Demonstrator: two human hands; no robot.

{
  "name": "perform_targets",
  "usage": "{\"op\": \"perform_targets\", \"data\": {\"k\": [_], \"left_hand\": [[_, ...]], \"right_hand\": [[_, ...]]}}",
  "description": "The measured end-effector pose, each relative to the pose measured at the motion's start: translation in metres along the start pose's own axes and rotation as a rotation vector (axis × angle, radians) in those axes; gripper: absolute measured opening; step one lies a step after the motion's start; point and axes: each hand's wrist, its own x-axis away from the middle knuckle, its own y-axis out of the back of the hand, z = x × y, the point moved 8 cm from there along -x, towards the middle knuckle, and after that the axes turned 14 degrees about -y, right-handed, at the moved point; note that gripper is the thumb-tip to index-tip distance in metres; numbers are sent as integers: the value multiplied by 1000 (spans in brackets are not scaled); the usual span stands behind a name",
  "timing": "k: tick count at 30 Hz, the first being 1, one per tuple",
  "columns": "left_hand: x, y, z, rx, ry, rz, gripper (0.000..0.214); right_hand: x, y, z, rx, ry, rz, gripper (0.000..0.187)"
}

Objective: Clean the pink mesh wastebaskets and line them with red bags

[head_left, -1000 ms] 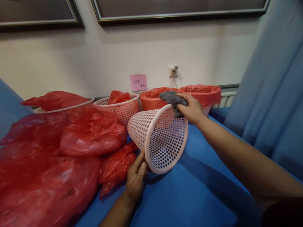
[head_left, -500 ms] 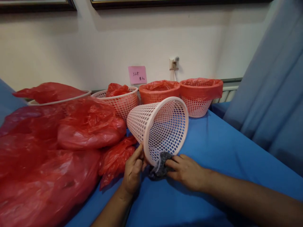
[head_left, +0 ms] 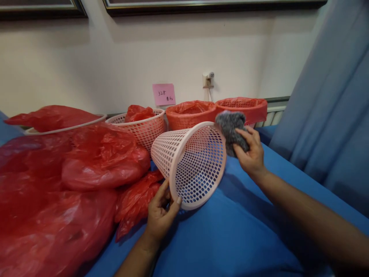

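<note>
In the head view, your left hand (head_left: 161,213) holds the pale pink basket (head_left: 198,165) at its lower left, tipped sideways over the blue cloth (head_left: 219,238), mouth toward you; your right hand (head_left: 252,152) grips a bunched grey rag (head_left: 230,127) beside its upper right.

Smooth plastic basket (head_left: 176,154), fuzzy matt cloth (head_left: 230,129), glossy plastic bags (head_left: 99,169).

Pale pink basket (head_left: 196,173), mottled grey cloth (head_left: 230,125), red bags (head_left: 100,165), blue sheet (head_left: 219,234)
</note>
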Motion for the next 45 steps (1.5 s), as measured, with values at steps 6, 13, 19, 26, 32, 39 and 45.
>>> {"op": "perform_targets", "data": {"k": [6, 13, 19, 26, 32, 39, 45], "left_hand": [[0, 2, -2, -30, -28, -8, 63], [2, 1, -1, 2, -44, -12, 64], [5, 2, -2, 56, -62, -119, 61], [4, 9, -15, 35, -110, -287, 66], [-2, 0, -59, 59, -171, -310, 55], [-33, -22, -96, 263, -161, -341, 44], [-86, -26, -90, 315, -87, -311, 17]], "right_hand": [[-31, -51, -25, -224, -293, 151, 53], [88, -59, -83, -375, -909, 511, 28], [153, -59, -64, -764, -1259, 805, 24], [188, -54, -11, -1020, -1185, 1333, 38], [190, -46, -29, -996, -1095, 1477, 55], [143, -37, -64, -331, -402, 917, 47], [151, -28, -36, 156, 124, 753, 49]]}}
